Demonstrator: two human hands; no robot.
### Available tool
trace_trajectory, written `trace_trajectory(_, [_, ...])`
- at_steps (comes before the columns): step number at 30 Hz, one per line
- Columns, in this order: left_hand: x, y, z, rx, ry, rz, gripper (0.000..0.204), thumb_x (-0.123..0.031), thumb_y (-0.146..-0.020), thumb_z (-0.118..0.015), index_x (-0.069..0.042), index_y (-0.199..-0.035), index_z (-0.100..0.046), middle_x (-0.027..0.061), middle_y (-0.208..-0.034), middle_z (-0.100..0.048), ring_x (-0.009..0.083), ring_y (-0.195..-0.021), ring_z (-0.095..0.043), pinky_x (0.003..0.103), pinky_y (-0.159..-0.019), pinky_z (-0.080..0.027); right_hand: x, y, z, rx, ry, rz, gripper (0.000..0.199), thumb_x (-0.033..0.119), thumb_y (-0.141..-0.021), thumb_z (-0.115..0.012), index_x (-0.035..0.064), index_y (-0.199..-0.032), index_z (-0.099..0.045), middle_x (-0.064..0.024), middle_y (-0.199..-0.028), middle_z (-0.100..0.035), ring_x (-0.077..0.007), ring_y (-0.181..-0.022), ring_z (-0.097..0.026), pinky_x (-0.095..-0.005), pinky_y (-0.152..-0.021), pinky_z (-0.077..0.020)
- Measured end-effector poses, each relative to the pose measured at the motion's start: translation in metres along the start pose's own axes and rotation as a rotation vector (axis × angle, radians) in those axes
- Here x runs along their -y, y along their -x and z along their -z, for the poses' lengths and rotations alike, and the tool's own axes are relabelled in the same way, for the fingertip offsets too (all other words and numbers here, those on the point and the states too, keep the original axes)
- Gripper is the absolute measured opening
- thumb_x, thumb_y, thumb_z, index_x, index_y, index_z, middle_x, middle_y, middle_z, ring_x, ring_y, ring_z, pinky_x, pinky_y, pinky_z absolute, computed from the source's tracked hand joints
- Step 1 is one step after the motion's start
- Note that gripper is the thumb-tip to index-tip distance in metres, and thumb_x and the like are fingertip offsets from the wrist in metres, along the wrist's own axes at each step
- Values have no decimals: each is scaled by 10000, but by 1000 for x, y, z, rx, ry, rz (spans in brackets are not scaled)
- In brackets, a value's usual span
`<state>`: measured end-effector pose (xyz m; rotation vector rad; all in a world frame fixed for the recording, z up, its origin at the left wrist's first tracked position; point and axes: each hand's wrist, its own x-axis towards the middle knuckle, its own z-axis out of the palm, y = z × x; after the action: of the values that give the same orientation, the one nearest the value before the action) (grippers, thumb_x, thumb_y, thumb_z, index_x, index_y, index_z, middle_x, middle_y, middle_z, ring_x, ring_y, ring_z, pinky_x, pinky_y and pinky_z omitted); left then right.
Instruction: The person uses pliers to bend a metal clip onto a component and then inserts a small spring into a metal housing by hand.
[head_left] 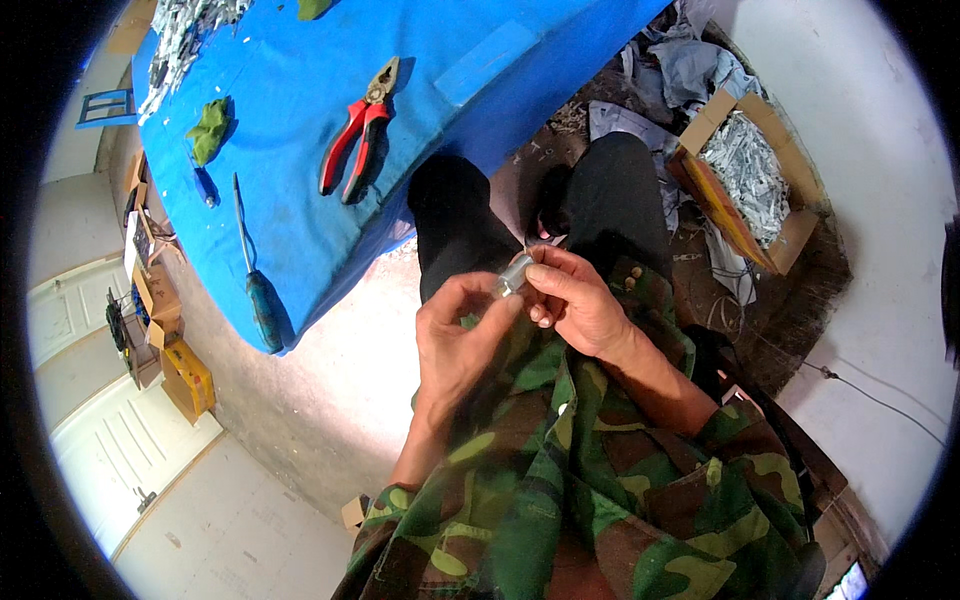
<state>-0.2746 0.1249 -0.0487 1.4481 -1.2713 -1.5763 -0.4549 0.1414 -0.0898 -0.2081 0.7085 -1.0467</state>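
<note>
A small silvery cylindrical metal piece is held above my lap, between both hands. My left hand pinches its lower left end with thumb and forefinger. From the other side, my right hand grips its upper right end between thumb and fingers, the other fingers curled. What exactly the piece is cannot be made out at this size. On the blue-covered table beyond lie pliers with red and black handles and a screwdriver with a dark teal handle, both apart from my hands.
A crumpled green glove or cloth and a small blue object lie on the blue table cover. Many silvery strips are heaped at its far left. On the right, an open cardboard box holds similar strips, beside grey plastic sheeting.
</note>
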Motion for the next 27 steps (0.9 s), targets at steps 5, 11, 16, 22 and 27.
trace_trajectory(5, [1, 1, 1, -36, 24, -12, 268, -79, -880, -810, 20, -1093, -683, 50, -990, -726, 110, -880, -668, 254, -812, -539, -3, 0, 1, 12, -52, -55, 169, 219, -1021, -591, 96, -1130, -630, 18, -897, -646, -73, -689, -573, -209, -586, -458])
trace_trajectory(11, [-8, 2, -3, -77, -20, -49, 225, -77, -866, -800, 24, -1039, -696, 43, -907, -713, 95, -811, -651, 242, -748, -525, -3, -1, 0, 37, -54, -89, 169, 227, -1029, -570, 98, -1120, -632, 12, -890, -647, -82, -686, -577, -219, -581, -457])
trace_trajectory(16, [-7, 2, -3, -98, -52, -111, 189, -71, -862, -788, 19, -1004, -703, 41, -861, -705, 91, -775, -645, 238, -717, -519, -5, -1, -1, 68, -49, -74, 180, 244, -1017, -589, 96, -1106, -640, 13, -913, -644, -52, -713, -585, -166, -563, -439])
trace_trajectory(22, [0, 1, -3, -125, 0, -107, 179, -59, -870, -762, 27, -1012, -697, 53, -882, -708, 102, -799, -659, 243, -734, -523, -3, 0, -3, 79, -17, -107, 210, 258, -1009, -609, 86, -1129, -630, 17, -899, -621, -48, -723, -570, -165, -571, -422])
trace_trajectory(27, [-6, 0, -1, -106, 13, -87, 192, -56, -877, -746, 32, -1043, -703, 60, -906, -709, 115, -827, -671, 249, -760, -530, -2, 1, -7, 50, 38, -105, 228, 277, -1007, -621, 84, -1128, -628, 17, -895, -615, -48, -724, -565, -174, -582, -421])
